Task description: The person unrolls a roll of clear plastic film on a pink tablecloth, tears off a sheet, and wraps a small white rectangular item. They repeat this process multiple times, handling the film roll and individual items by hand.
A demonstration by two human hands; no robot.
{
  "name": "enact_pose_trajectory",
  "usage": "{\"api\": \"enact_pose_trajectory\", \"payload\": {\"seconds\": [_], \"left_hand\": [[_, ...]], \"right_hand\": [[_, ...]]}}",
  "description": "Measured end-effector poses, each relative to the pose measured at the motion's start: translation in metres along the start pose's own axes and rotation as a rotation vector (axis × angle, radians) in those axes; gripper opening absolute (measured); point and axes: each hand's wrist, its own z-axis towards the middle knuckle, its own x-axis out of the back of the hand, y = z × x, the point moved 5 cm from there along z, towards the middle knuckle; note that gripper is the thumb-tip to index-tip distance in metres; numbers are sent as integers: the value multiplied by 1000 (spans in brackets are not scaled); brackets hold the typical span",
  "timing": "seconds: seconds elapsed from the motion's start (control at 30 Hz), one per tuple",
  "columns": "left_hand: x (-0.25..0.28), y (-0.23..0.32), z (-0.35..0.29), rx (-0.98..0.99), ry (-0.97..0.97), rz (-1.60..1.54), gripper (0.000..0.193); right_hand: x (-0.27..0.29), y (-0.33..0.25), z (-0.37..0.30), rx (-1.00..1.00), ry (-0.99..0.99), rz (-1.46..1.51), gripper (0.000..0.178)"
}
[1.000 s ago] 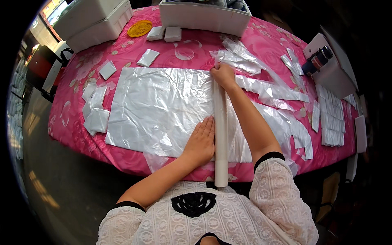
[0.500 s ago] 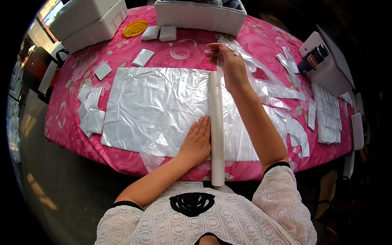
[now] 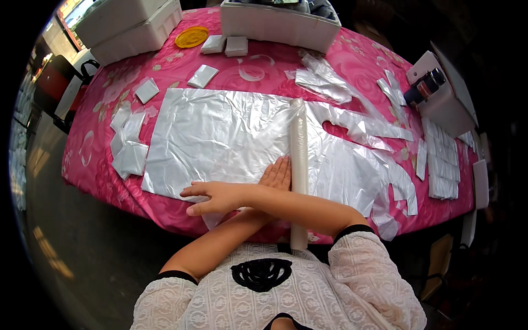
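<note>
Hands (image 3: 213, 198) cross, right forearm (image 3: 313, 209) overlapping the roll (image 3: 299, 146); packets (image 3: 132, 159) lie left.

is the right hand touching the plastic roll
Apart. The head view shows the right hand off to the left of the plastic roll, the left hand between them; only the right forearm crosses the roll.

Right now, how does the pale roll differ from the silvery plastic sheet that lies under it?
The pale roll is a narrow cylinder, while the silvery plastic sheet is broad and flat. The roll points toward the person, whereas the sheet spreads left and right across the table. The sheet is clearly wrinkled; the roll looks smoother. Both are light in colour.
</note>
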Motion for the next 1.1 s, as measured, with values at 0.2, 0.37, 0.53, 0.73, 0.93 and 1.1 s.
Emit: {"api": "enact_pose_trajectory", "payload": {"seconds": [0.2,0.37,0.53,0.73,0.93,1.1], "left_hand": [[36,10,2,53,-11,-334,56],[22,7,1,62,-73,-108,60],[44,-2,-5,68,39,-390,58],[144,-51,-40,204,236,-445,48],[185,-115,-127,581,433,-652,43],[190,-100,-165,640,355,-543,41]], "right_hand": [[74,-12,-106,116,468,-432,39],[84,18,-193,-122,500,-674,45],[73,31,-195,-98,403,-661,52],[38,1,-107,28,220,-574,46],[37,-48,-46,354,209,-124,34],[54,4,-56,245,222,-637,42]]}}
